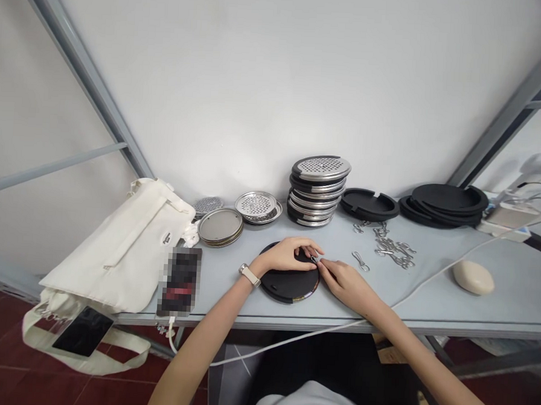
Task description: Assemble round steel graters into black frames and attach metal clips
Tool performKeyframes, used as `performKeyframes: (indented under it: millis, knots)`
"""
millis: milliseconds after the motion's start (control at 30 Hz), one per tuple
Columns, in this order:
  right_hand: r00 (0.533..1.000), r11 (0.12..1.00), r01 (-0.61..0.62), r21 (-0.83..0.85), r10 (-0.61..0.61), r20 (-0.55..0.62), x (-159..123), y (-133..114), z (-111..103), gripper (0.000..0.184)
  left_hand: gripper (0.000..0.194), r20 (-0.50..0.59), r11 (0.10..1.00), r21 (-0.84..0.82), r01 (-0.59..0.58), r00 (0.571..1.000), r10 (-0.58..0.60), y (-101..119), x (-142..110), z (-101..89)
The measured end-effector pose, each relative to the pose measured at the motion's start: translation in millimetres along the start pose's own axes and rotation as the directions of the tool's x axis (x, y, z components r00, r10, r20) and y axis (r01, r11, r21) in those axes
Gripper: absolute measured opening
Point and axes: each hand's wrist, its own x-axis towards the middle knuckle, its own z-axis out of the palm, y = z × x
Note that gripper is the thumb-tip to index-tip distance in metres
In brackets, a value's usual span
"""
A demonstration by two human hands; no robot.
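In front of me a black round disc [288, 286] lies on the table, a coloured strip along its near right edge. My left hand [286, 254], with a watch on the wrist, rests over its far part. Its thumb and curled fingers close around a small metal clip [313, 259] at the disc's right side. From the right, my right hand [345, 283] pinches the same clip between thumb and fingertips. Fingers partly cover the clip. One loose metal clip [360, 261] lies right of my hands, with a pile of clips [392, 248] beyond it.
Behind stand a stack of perforated metal-and-black discs [319, 193], flat metal discs [220, 225] and black round trays [447, 202]. A white bag [123, 249] and a phone [180, 282] sit left. A white cable [290, 341] crosses the front edge; a cream rounded object [473, 278] lies right.
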Motion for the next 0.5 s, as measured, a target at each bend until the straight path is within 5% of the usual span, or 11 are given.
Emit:
performKeyframes:
  millis: [500]
  knots:
    - [1.0, 1.0, 0.014, 0.007, -0.013, -0.012, 0.0, -0.2, 0.0, 0.031, 0.035, 0.003, 0.998, -0.055, 0.016, 1.0, -0.016, -0.8, -0.8, 0.7]
